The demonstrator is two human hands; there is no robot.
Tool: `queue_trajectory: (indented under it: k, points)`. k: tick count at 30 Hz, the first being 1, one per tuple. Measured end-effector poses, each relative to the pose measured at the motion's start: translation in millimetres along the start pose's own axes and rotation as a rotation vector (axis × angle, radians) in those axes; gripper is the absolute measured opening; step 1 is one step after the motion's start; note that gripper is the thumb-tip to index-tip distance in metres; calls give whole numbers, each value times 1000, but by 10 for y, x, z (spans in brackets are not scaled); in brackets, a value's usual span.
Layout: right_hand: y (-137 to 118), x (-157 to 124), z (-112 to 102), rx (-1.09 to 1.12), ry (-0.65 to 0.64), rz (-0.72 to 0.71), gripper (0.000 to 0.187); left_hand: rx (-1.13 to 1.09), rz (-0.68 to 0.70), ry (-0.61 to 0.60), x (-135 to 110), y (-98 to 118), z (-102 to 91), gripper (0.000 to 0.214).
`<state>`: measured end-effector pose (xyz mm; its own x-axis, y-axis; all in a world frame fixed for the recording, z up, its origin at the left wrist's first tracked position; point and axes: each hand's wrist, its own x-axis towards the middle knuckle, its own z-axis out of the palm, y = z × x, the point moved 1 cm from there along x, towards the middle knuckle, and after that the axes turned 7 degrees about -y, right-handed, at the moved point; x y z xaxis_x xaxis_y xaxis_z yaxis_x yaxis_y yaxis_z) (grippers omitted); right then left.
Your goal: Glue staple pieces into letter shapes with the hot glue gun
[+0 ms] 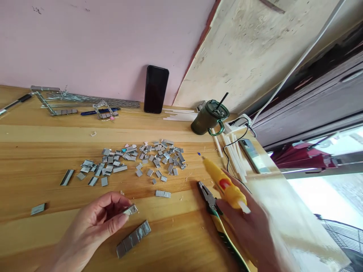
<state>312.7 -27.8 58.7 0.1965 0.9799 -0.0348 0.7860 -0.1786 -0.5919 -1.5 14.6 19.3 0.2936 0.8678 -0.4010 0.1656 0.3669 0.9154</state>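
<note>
Between the thumb and fingers of my left hand (99,223) is a small grey metal piece (131,209). My right hand (249,223) is wrapped round a yellow hot glue gun (222,181); its nozzle points away to the upper left, and a white glue stick end shows at its back. Just under the right hand lie pliers (213,211) with green and yellow handles. A strip of joined metal pieces (134,239) rests on the table below my left hand. Farther off, a shorter joined strip (163,193) lies near several loose metal pieces (110,164).
A phone (156,89) leans on the wall. Behind the glue gun stand a dark green mug (208,117) with a straw, white glue sticks (236,156), a black cable (226,153) and another phone (254,155). Thin metal rods (93,99) and a pen (17,102) lie at the back left.
</note>
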Motion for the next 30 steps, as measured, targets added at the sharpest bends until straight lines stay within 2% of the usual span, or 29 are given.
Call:
queue_trajectory:
  k: [2,5,8,11,15,18,21,22,23,25,27,30]
  points:
    - [155,153,-48,-201,94,27,60,20,15,27,5,-16,12,34]
    - [369,372,-12,-336,81,19,69,82,58,37,25,-109,13,33]
    - [515,499,85,-417,43,40,66,243,132,77,45,-217,-6,29]
    - [612,536,144,-451,-7,68,62,459,307,160,56,-247,-14,20]
    - [664,497,86,-477,-34,58,59,657,582,226,79,-207,-5,13]
    - [486,414,6,-504,22,-32,53,759,636,240,113,-226,-14,13]
    - [43,314,45,-349,150,-253,22,819,653,218,139,-288,-35,11]
    - [-134,287,105,-277,139,-360,14,837,667,214,144,-305,-42,10]
    - [-304,268,187,-248,78,-455,12,855,684,215,146,-316,-47,9]
    - [-579,251,389,-301,-138,-599,8,890,700,223,147,-313,-53,8]
    - [-716,259,572,-425,-291,-584,7,930,695,218,144,-287,-48,9]
    - [-707,296,726,-520,-421,-530,16,985,695,209,140,-251,-30,10]
